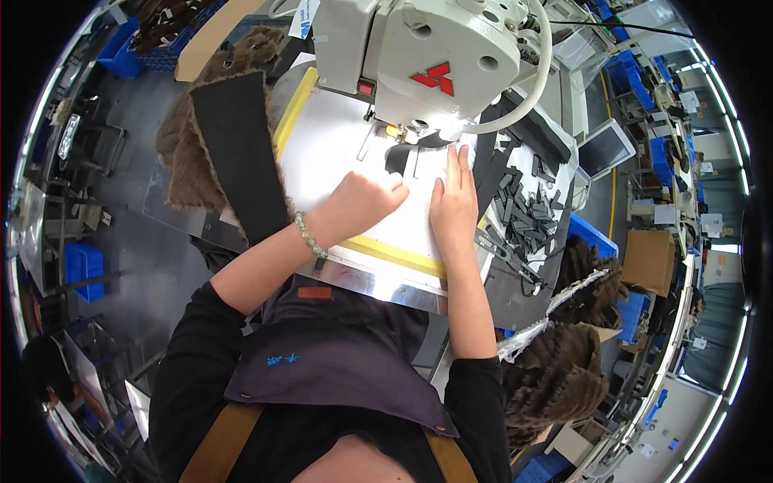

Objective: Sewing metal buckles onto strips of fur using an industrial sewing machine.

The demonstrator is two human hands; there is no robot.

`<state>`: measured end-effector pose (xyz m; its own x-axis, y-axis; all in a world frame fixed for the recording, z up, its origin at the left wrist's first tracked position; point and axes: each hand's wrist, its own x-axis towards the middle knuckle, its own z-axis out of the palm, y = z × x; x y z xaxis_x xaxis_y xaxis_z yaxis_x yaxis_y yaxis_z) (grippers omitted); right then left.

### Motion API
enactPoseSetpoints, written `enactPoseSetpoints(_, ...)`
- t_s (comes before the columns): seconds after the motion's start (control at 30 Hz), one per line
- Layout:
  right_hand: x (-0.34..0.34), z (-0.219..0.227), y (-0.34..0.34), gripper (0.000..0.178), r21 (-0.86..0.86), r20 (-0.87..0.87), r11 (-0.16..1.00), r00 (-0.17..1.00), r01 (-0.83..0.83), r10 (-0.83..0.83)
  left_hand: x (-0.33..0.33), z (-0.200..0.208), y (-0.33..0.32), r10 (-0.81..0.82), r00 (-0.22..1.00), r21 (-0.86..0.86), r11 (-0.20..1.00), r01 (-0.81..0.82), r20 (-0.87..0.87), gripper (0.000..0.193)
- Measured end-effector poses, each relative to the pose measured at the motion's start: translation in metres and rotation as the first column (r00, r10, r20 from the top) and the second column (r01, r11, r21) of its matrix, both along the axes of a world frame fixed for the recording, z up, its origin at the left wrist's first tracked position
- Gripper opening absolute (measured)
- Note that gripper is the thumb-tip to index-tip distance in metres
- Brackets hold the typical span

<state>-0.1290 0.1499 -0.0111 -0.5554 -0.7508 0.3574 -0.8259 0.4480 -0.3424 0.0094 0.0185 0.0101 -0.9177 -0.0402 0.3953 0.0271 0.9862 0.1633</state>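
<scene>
My left hand [361,205] is closed over the white work plate [322,137], its fingers curled together. Whatever it might hold is hidden from view. Just beyond its fingertips lies a small black strip [398,158]. Flat on the plate, to the right, rests my right hand [456,205] with its fingers stretched out. Those fingertips reach a dark piece [435,140] under the head of the white sewing machine [439,56], where a lamp shines brightly. Yellow strips [394,253] edge the plate.
Brown fur with a black panel [241,153] hangs at the left of the table. To the right, many small black strips [527,205] lie in a pile, with a metal tool [507,253] near them. More brown fur [555,378] and a cardboard box [647,262] are at the lower right.
</scene>
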Motion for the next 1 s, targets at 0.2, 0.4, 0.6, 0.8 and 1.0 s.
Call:
enactPoseSetpoints(0.2, -0.003, -0.002, 0.006, 0.05, -0.042, -0.022, 0.999, 1.0, 0.002, -0.003, 0.009, 0.006, -0.011, 0.138, 0.99, -0.039, 0.99, -0.138, -0.003, 0.003)
enactPoseSetpoints(0.4, -0.002, -0.003, 0.011, 0.041, -0.023, -0.096, 1.0, 0.995, -0.015, 0.012, 0.037, 0.005, -0.006, 0.077, 0.991, 0.054, 0.995, -0.083, 0.106, 0.005)
enactPoseSetpoints(0.6, 0.002, 0.0, 0.009, 0.037, -0.037, -0.12, 0.999, 0.992, -0.04, 0.035, 0.029, 0.004, -0.006, -0.011, 0.996, 0.13, 0.991, 0.022, -0.087, 0.006)
enactPoseSetpoints(0.8, -0.002, -0.006, 0.011, 0.033, -0.078, -0.095, 0.997, 0.995, -0.03, 0.023, 0.01, -0.006, -0.009, -0.028, 0.999, 0.014, 1.0, 0.028, 0.027, 0.01)
enactPoseSetpoints(1.0, -0.002, -0.003, 0.011, 0.032, -0.09, -0.056, 0.995, 0.998, -0.031, 0.026, -0.012, -0.021, -0.033, -0.018, 0.999, -0.116, 0.993, 0.014, -0.029, 0.013)
